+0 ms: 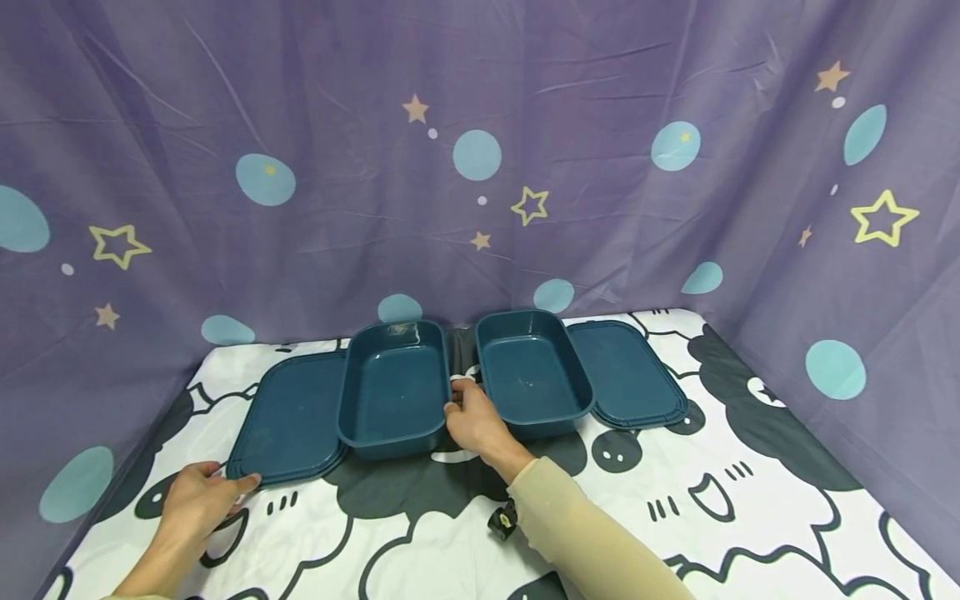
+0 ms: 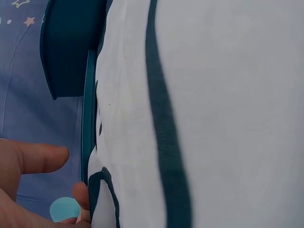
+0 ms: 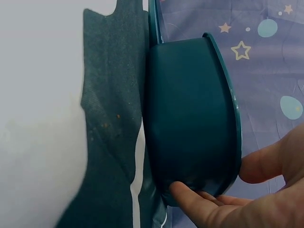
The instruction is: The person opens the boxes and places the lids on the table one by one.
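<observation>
A dark teal rectangular container (image 1: 395, 392) stands left of the table's middle. My right hand (image 1: 474, 421) grips its right side, with the thumb (image 3: 261, 166) at the rim and a finger (image 3: 187, 197) along the outer wall. A flat teal lid (image 1: 288, 417) lies to its left, and the container overlaps the lid's right edge in the head view. By the lid's near left corner is my left hand (image 1: 197, 502); its fingertips are at the edge, while the thumb (image 2: 47, 157) sticks out straight just above the lid.
A second teal container (image 1: 534, 375) stands right of the first, across a narrow gap. Beside it lies another flat lid (image 1: 626, 371). A cartoon-patterned cloth (image 1: 420, 550) covers the table, and a purple curtain (image 1: 360, 233) hangs behind and at both sides.
</observation>
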Motion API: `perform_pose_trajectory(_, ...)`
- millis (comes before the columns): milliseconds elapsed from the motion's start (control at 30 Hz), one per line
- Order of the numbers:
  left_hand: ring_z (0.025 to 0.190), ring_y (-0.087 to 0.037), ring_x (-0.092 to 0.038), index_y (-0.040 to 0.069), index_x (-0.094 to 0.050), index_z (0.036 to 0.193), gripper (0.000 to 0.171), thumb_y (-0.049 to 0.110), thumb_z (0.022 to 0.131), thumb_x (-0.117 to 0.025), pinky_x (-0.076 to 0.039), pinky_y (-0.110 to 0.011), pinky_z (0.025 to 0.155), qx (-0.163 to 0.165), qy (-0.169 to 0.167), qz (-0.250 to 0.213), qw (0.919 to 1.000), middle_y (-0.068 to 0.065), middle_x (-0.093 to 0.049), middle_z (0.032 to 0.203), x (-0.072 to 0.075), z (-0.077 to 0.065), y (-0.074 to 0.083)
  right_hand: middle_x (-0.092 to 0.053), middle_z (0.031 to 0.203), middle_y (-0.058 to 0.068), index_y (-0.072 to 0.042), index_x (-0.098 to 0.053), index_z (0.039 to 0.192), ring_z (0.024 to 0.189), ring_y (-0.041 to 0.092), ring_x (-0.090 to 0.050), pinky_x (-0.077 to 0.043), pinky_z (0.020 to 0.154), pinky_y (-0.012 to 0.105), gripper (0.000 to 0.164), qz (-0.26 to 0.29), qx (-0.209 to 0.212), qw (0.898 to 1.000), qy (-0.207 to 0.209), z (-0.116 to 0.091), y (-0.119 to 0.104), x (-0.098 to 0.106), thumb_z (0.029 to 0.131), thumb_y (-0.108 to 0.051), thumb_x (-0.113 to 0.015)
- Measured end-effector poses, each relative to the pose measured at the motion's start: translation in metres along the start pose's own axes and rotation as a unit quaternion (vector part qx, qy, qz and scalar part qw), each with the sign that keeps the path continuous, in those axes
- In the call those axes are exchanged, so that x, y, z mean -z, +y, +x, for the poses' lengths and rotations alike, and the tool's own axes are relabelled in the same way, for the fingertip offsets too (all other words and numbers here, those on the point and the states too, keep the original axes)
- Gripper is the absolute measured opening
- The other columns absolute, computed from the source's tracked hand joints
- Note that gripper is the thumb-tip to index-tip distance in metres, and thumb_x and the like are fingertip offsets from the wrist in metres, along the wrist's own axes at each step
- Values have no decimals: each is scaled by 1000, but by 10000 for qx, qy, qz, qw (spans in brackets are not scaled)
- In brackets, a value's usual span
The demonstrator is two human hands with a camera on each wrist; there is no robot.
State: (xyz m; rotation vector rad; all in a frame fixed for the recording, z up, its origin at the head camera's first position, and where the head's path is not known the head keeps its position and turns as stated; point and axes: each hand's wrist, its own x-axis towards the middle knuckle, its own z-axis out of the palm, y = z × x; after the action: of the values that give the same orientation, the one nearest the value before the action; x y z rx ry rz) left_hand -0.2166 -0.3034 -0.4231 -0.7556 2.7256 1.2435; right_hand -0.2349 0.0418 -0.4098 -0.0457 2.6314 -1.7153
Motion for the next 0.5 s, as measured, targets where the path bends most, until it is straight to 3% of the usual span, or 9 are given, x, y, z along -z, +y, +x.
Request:
perform_pose_trajectory(67, 58, -22, -62, -20, -20, 139, 86, 16, 80, -73, -47, -54, 77, -13, -11, 18, 10000, -43, -35, 123, 0, -1, 1, -53, 123, 17, 4, -43, 136, 112, 29, -51, -45, 90, 45, 41, -23, 20, 10000, 6, 0, -1, 0, 97, -7, -46)
perform_pose_trajectory(133, 66, -32, -64, -20, -21, 139, 86, 17, 81, -73, -48, -53, 77, -30, -1, 61, 10000, -43, -36, 123, 0, -2, 2, -53, 123, 19, 4, -43, 135, 113, 31, -51, -44, 91, 46, 41, -39, 91, 9999, 31, 0, -1, 1, 96, -7, -47)
perform_pose_trajectory(200, 85, -42, -62, -18, -22, 139, 86, 20, 81, -73, -47, -54, 80, -15, 12, 160, 9999, -43, -36, 126, 0, -3, 3, -53, 125, 18, 4, -42, 136, 115, 31, -51, -44, 92, 46, 42, -41, 113, 9999, 28, 0, -2, 2, 96, -8, -48)
perform_pose_trajectory(300, 109, -51, -49, -16, -24, 139, 85, 24, 82, -72, -44, -56, 85, -52, 106, 330, 9994, -41, -38, 126, -1, -5, 8, -53, 125, 19, 4, -42, 136, 115, 31, -51, -43, 93, 47, 43, -22, 163, 9999, 31, -1, -3, 5, 96, -9, -49)
perform_pose_trajectory(500, 112, -51, -44, -13, -25, 140, 86, 32, 83, -70, -40, -60, 87, -345, 61, 438, 9984, -36, -39, 125, 0, -11, 27, -51, 129, 19, 3, -42, 137, 117, 32, -52, -45, 93, 45, 45, 37, 143, 9999, -2, 0, -7, 11, 95, -12, -53)
